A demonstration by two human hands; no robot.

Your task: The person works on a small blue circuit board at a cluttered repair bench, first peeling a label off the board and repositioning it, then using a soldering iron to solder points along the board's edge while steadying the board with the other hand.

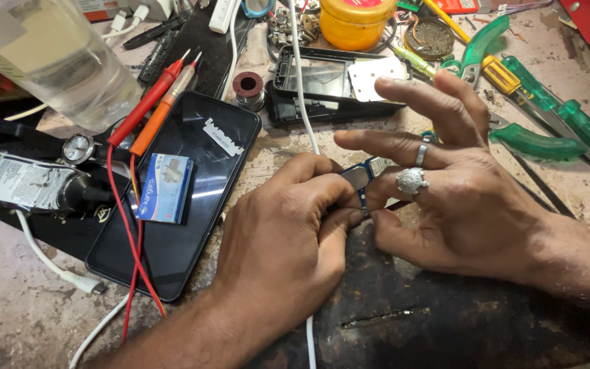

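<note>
at frame centre, left hand [281, 232] and right hand [445, 198] both pinch a small blue circuit board [362, 179], right's other fingers splayed; tight squeezing could crack it.

Worn bench [15, 307] w/ phone [179, 198], pliers [548, 116], bottle [56, 55].

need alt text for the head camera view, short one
Two bare hands, left hand and right hand, pinch a small blue circuit board between them over a cluttered repair bench. A black smartphone lies face up to the left, an opened phone casing behind, and green-handled tools to the right.
</note>
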